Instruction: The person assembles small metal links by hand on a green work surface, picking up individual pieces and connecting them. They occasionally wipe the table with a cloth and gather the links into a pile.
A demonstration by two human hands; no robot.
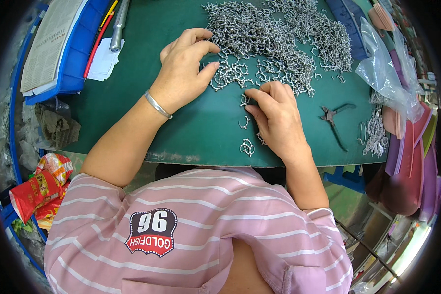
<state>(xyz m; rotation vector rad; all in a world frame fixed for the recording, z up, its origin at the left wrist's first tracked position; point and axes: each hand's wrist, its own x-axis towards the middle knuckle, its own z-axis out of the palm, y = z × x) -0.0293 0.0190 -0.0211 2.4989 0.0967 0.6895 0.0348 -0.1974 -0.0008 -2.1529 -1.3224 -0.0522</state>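
Observation:
A large heap of small silvery curved metal pieces (257,33) lies on the green tabletop (191,125). My left hand (185,68) reaches to the heap's left edge, thumb and fingers apart around a small cluster (232,75), with nothing visibly held. Between the thumb and index finger of my right hand (281,119) is one curved metal piece (244,100), at the tabletop. Below it lie a single C-shaped piece (245,122) and a small ring-like group of pieces (247,147). More pieces are partly hidden under my right palm.
Green-handled cutting pliers (330,114) lie on the right, with a bundle of metal loops (375,134) beyond. Clear plastic bags (382,70) hang over the right edge. A blue bin (71,51), red pen (98,46), metal rod (119,27) and brown cloth (57,125) are at left.

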